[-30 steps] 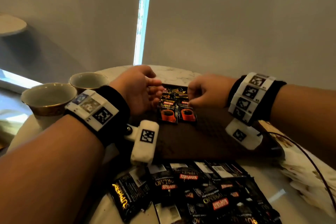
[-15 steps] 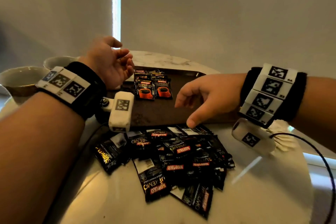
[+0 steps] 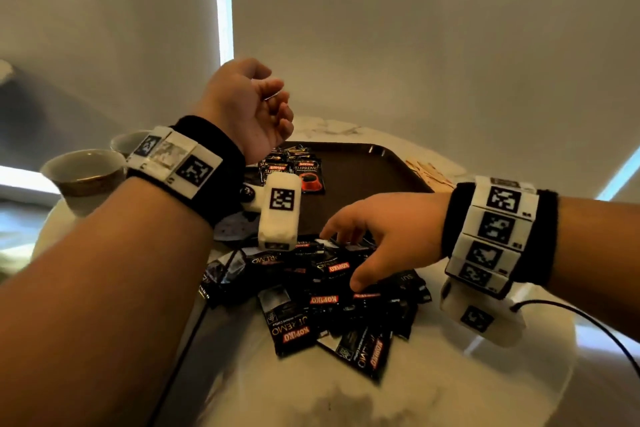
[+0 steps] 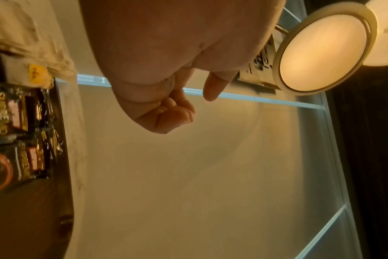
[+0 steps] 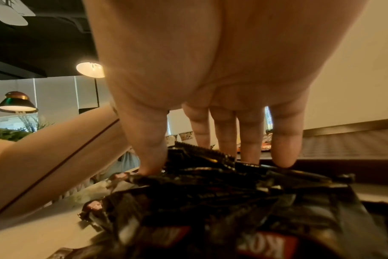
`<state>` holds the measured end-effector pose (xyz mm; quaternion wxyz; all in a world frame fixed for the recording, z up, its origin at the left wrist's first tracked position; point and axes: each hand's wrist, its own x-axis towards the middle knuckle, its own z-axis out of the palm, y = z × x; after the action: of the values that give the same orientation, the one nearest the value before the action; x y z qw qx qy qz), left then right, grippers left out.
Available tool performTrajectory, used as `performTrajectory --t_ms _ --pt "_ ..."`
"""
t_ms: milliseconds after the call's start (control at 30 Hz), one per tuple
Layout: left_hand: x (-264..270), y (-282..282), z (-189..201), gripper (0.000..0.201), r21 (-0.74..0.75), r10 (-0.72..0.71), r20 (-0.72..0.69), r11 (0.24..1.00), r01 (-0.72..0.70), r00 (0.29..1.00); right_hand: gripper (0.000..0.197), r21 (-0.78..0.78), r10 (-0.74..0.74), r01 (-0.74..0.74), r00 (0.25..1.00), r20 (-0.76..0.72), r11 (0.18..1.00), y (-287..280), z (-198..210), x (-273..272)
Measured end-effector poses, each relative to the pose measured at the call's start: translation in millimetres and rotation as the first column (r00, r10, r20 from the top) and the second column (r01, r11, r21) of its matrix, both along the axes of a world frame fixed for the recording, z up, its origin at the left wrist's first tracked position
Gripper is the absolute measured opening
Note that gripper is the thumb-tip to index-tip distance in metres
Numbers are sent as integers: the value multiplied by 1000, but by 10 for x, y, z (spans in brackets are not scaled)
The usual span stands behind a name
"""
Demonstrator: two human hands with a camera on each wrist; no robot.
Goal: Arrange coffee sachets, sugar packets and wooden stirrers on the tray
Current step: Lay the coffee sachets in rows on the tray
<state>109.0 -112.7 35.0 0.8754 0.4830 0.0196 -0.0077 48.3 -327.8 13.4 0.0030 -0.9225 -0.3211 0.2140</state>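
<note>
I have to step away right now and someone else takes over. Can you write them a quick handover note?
Left hand: raised above the tray, loosely curled, holding nothing.
Right hand: fingers spread on the loose sachet pile on the table, nothing lifted yet.
Done: a few coffee sachets lined up at the tray's far left.
Left: the pile; the wooden stirrers lie right of the tray. Sugar packets: cannot identify.

You are in a café or lounge: pendant lamps (image 5: 16, 102) hang under a dark ceiling, and cups (image 3: 83, 170) and a serving tray (image 3: 363, 177) sit on a round marble worktop (image 3: 346, 392).
</note>
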Motion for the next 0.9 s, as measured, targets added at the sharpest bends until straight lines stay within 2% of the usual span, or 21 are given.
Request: performTrajectory --t_ms 133,267,367,567,733,900 --pt "-70 -2 -135 18 -83 -39 8 996 39 999 75 31 -22 21 999 27 999 -99 44 -16" --pt "-78 39 -348 20 -118 -49 -60 992 42 997 51 63 -63 59 996 58 996 -188 10 62" --pt "-78 25 -439 21 -103 -68 -110 993 57 992 39 42 -79 77 996 50 996 -196 -71 139" --pt "-129 -37 -468 25 -2 -142 -170 990 144 975 30 79 -78 76 997 25 994 -218 -95 196" --pt "-174 -47 -448 29 80 -171 -202 978 190 964 19 122 -80 66 990 120 990 -272 -19 186" --pt "-199 -38 -408 30 84 -188 -195 975 207 963 11 196 -147 84 931 333 977 -273 153 175"
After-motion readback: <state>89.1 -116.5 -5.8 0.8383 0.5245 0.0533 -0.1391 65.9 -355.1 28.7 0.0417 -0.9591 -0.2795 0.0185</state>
